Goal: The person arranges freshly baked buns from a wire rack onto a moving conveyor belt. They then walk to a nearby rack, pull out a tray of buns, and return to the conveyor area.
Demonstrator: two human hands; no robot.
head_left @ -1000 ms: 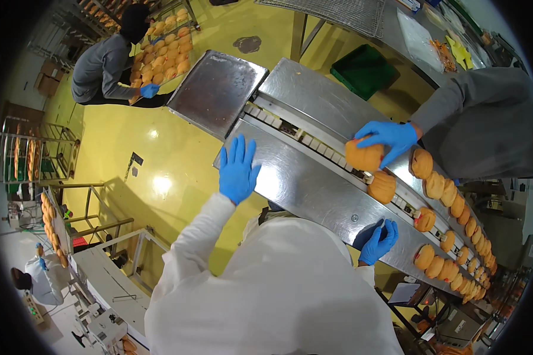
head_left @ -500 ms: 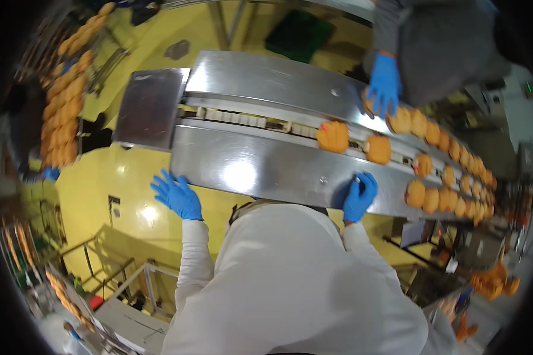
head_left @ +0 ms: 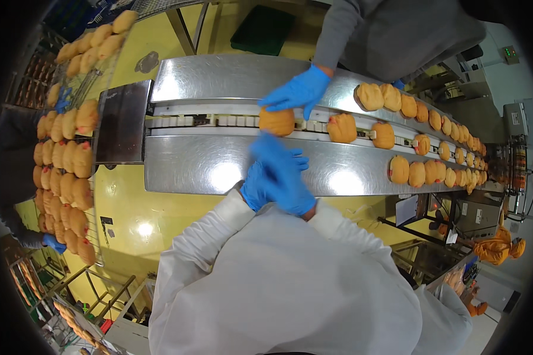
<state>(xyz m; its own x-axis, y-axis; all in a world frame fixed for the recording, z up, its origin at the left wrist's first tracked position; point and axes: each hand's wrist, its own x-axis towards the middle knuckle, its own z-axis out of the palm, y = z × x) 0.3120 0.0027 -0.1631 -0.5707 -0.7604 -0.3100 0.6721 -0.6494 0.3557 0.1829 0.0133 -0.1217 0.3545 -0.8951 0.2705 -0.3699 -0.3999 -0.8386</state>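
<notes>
My two blue-gloved hands meet at the conveyor's near edge, in front of my white sleeves. My right hand [head_left: 287,186] crosses over my left, its fingers smeared by motion and pointing toward a golden bun [head_left: 276,122] on the belt. Partly covered beneath it, my left hand [head_left: 254,184] has a few fingertips stretched out to the right. I see nothing held in either hand. A co-worker's blue-gloved hand [head_left: 299,92] reaches from the far side and touches that bun. Other buns follow on the belt, including one with a reddish mark [head_left: 342,128].
Rows of buns line the far steel ledge [head_left: 370,96] and near steel ledge [head_left: 399,170] on the right. A dark metal plate [head_left: 123,123] ends the conveyor at left. Beyond it, a wire rack [head_left: 98,251] carries many buns, with another person's gloved hand [head_left: 54,243] beside it.
My hands have come together from far apart, the left moving right and the right moving left. The co-worker's hand has moved left to the leading bun, which has travelled left. My view has shifted.
</notes>
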